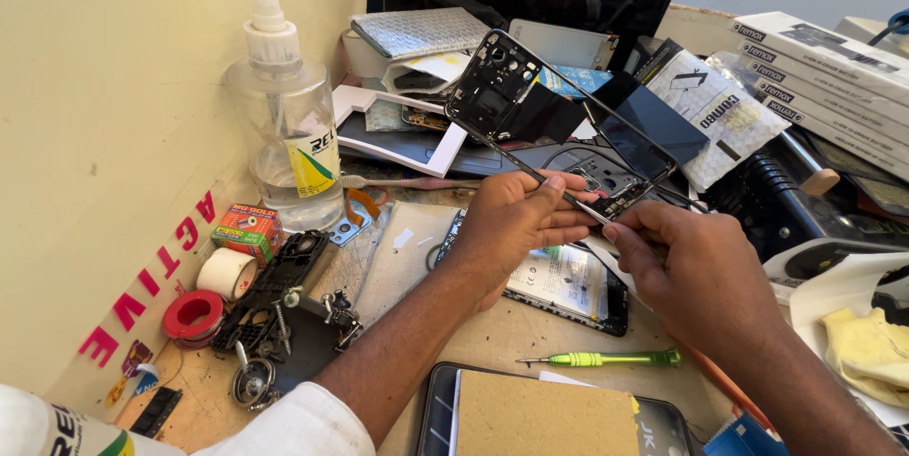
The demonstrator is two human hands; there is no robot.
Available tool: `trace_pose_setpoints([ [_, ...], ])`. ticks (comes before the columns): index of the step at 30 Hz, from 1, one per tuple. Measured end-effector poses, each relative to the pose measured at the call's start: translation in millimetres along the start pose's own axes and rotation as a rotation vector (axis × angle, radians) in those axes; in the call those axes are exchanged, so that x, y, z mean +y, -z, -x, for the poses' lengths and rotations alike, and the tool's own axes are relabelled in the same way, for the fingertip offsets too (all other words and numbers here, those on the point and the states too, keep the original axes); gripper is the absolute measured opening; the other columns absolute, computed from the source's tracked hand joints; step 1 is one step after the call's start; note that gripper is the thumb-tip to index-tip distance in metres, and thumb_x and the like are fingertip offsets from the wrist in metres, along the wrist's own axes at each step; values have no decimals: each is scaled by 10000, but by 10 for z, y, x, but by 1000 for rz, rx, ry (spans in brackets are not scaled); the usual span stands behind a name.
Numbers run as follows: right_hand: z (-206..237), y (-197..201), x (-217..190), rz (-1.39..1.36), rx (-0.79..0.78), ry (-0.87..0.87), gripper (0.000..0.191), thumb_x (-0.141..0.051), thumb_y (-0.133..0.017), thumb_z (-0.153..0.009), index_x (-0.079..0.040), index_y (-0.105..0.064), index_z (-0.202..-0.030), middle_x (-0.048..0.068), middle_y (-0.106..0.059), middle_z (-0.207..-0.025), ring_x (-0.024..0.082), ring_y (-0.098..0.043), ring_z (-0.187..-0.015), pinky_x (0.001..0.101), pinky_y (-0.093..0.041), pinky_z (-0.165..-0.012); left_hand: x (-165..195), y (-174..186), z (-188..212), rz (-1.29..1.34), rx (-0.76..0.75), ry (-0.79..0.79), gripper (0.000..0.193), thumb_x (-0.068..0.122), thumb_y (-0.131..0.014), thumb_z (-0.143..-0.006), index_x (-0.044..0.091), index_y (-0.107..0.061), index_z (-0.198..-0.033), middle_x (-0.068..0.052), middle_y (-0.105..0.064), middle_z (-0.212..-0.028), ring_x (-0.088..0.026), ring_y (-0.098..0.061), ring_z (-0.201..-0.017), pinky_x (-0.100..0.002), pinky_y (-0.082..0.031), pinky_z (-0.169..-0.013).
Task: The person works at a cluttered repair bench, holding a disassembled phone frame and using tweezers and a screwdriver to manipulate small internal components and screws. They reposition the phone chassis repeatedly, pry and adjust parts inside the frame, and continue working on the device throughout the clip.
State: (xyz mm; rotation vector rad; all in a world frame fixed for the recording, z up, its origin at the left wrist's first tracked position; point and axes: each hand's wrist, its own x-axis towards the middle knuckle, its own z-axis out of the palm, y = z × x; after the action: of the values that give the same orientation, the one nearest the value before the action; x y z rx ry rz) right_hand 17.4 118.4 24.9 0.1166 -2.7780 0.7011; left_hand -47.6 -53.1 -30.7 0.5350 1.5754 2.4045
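My left hand [516, 224] grips the lower edge of a black phone frame [559, 115], tilted up over the workbench with its camera cutouts at the top left. My right hand [696, 271] pinches the frame's bottom corner beside the left hand's fingertips. Under both hands an opened phone [568, 286] lies flat, with a pale battery showing. A green screwdriver [601, 358] rests on the bench just in front of my right hand.
A clear pump bottle [284, 125] stands at the left by the wall. Tape rolls [213, 290], a black phone holder [275, 295] with screws, and a small orange box lie near it. Boxes [824, 68] are stacked at the right; a brown pad [544, 413] sits in front.
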Motion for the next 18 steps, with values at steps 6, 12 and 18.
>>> trace_pose_setpoints([
  [6,1,-2,-12,6,-9,-7,240,-296,-748,-925,-57,-770,-943,127,-769,-669,214,-718,-599,363,-561,-571,3,4,-2,-5,-7,-6,402,265,-438,-1079,-61,-580,-1267,-205,-702,-1225,-279,-726,-1104,-365,-619,-935],
  [12,4,-13,2,31,4,12,231,-284,-756,-917,-54,-774,-931,128,-767,-679,224,-707,-592,368,-559,-573,-13,-2,2,-1,-10,-10,396,250,-435,-1080,-71,-575,-1266,-220,-702,-1200,-282,-730,-1088,-363,-627,-923],
  [18,2,-23,13,50,27,41,236,-284,-759,-913,-49,-770,-939,145,-756,-693,239,-742,-564,376,-557,-579,-12,6,-8,10,-8,-4,387,242,-437,-1079,-69,-570,-1268,-218,-699,-1197,-279,-730,-1083,-365,-628,-919],
])
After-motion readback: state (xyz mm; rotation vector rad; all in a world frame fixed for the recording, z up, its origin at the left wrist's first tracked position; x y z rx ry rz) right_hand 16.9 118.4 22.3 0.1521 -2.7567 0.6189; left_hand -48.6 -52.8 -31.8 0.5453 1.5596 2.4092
